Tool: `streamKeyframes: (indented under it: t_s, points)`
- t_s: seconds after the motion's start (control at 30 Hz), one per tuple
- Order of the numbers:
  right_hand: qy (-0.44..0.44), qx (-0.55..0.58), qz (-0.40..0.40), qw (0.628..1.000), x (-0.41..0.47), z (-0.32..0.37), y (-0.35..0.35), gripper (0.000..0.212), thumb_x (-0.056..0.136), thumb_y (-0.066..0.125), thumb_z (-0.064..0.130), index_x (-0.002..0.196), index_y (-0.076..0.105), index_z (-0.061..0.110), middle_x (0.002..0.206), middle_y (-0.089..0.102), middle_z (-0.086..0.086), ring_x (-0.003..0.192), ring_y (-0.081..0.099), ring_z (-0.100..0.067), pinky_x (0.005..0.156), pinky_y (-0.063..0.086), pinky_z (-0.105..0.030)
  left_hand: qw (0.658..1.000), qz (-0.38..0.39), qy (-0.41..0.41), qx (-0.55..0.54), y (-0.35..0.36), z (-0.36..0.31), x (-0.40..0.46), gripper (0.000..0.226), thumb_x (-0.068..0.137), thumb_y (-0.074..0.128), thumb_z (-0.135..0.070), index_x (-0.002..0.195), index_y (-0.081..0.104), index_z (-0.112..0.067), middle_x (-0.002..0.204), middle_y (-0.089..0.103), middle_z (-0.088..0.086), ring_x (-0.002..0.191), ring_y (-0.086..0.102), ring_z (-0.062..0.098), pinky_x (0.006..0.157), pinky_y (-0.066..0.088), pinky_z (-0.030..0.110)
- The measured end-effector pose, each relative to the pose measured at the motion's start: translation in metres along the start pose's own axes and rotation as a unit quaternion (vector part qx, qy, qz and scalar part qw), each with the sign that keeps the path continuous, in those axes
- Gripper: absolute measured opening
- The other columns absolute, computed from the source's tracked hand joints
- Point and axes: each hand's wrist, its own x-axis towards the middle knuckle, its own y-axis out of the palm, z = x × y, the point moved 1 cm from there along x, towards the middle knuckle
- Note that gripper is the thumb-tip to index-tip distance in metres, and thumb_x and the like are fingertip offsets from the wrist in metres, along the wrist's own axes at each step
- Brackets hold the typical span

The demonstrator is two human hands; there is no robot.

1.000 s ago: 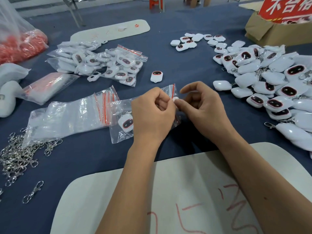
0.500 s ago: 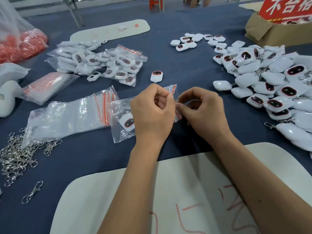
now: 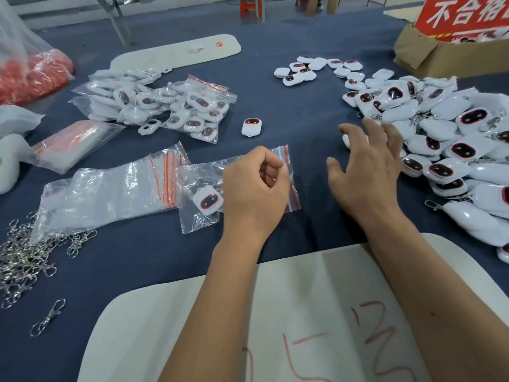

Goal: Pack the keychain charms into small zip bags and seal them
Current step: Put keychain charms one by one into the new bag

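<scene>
On a blue desk (image 3: pixel 289 114), the left hand (image 3: pixel 254 194) pinches the red-striped mouth of a small zip bag (image 3: pixel 209 194) lying flat, with one white charm (image 3: pixel 208 201) inside. The right hand (image 3: pixel 366 172), fingers spread and holding nothing, hovers beside the heap of loose charms (image 3: pixel 451 139) to the right.
</scene>
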Motion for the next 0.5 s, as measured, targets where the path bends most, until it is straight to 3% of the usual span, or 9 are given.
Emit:
streamKeyframes:
  t_s: [0.07,0.13,0.23,0.33,0.43,0.5]
  points:
    - [0.037,-0.072,0.095,0.992,0.003,-0.002,0.003,0.062,0.102,0.056,0.036,0.160,0.033,0.025,0.172,0.017,-0.013,0.160,0.003,-0.032,0.126,0.009,-0.054,1.000,0.027,0.000,0.006,0.002,0.001,-0.002,0.013,0.087,0.071,-0.009,0.077,0.066,-0.016,0.067,0.065,-0.009,0.063,0.060,0.009,0.059,0.048,0.016]
    - [0.022,-0.088,0.125,0.988,0.002,0.000,0.007,0.061,0.105,0.050,0.037,0.161,0.029,0.026,0.172,0.016,-0.013,0.161,0.005,-0.031,0.126,0.002,-0.056,0.999,0.039,0.003,0.015,0.004,0.002,-0.002,0.012,0.087,0.070,-0.010,0.078,0.067,-0.016,0.068,0.066,-0.009,0.063,0.060,0.011,0.061,0.051,0.022]
    - [-0.063,-0.006,0.074,0.995,-0.001,0.004,0.006,0.058,0.100,0.060,0.019,0.155,0.044,0.017,0.154,0.044,-0.012,0.144,0.038,-0.034,0.120,0.021,-0.041,0.999,0.035,0.003,0.029,0.004,0.003,-0.003,0.010,0.087,0.070,-0.009,0.079,0.067,-0.015,0.069,0.066,-0.007,0.064,0.061,0.012,0.063,0.053,0.027]
    - [-0.111,0.060,0.054,0.991,-0.008,0.010,0.008,0.048,0.094,0.062,0.001,0.141,0.062,0.012,0.132,0.060,-0.010,0.119,0.051,-0.034,0.099,0.033,-0.028,0.999,0.028,-0.005,0.042,0.003,0.004,-0.001,0.010,0.087,0.070,-0.010,0.080,0.067,-0.016,0.072,0.066,-0.006,0.064,0.060,0.010,0.065,0.054,0.028]
    - [-0.125,0.084,0.049,0.987,-0.009,0.015,0.010,0.021,0.097,0.065,0.007,0.115,0.074,0.010,0.108,0.069,-0.007,0.104,0.057,-0.031,0.086,0.040,-0.032,0.999,0.016,-0.014,0.049,0.001,0.006,0.001,0.008,0.086,0.069,-0.009,0.083,0.068,-0.017,0.076,0.066,-0.004,0.066,0.060,0.010,0.067,0.054,0.028]
    - [-0.127,0.101,0.028,0.986,-0.008,0.018,0.010,0.015,0.101,0.065,0.016,0.109,0.076,0.011,0.098,0.072,-0.005,0.095,0.061,-0.028,0.083,0.046,-0.038,0.999,0.009,-0.023,0.045,-0.001,0.007,0.002,0.008,0.086,0.070,-0.009,0.087,0.071,-0.017,0.078,0.068,-0.005,0.069,0.062,0.010,0.069,0.055,0.028]
